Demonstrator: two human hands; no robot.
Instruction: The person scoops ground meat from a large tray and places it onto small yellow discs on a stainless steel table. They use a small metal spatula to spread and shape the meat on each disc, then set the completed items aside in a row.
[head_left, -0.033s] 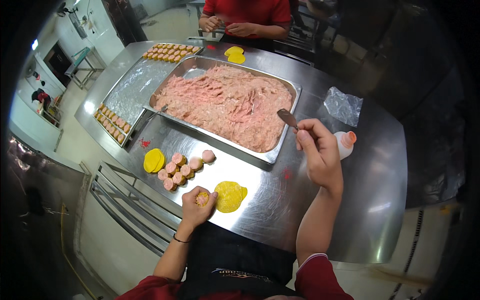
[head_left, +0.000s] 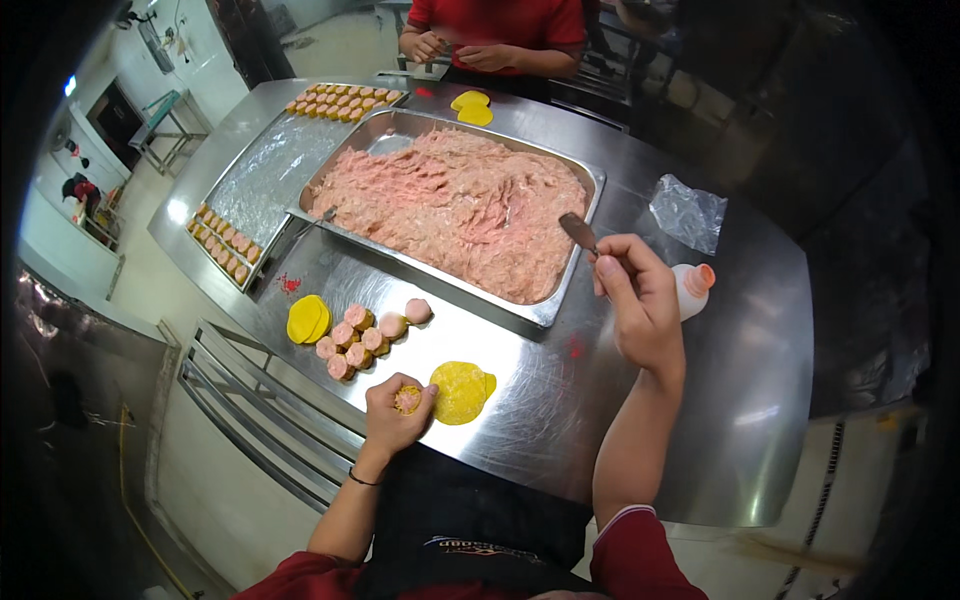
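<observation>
Honestly, barely anything has changed from the frame just before: the view has shifted by a hair, and both hands look to be in the same pose, so I'd call the work mid-step, with the piece in the fist no further along that I can see. Left hand (head_left: pixel 395 420) is curled into a loose ring, fingers and thumb wrapped around a filled yellow cup (head_left: pixel 407 400), with its pinkish top showing through the ring. So that piece sits right inside the grip, upright as far as I can tell. Just to the right of that thumb there's a floury stack of round yellow wrappers (head_left: pixel 460 393), and beyond the knuckles a little cluster of pink-topped pieces (head_left: pixel 352 342) stands on the steel table (head_left: pixel 720 400), near but apart from the fist. Right hand (head_left: pixel 640 305) is pinched together on the handle of a small flat spatula (head_left: pixel 577 231), well apart from the left. The blade shows against the right rim of the big metal pan (head_left: pixel 600 185) full of minced filling (head_left: pixel 455 210); can't tell whether it's touching. A white bottle (head_left: pixel 690 295) stands just beside that hand.
</observation>
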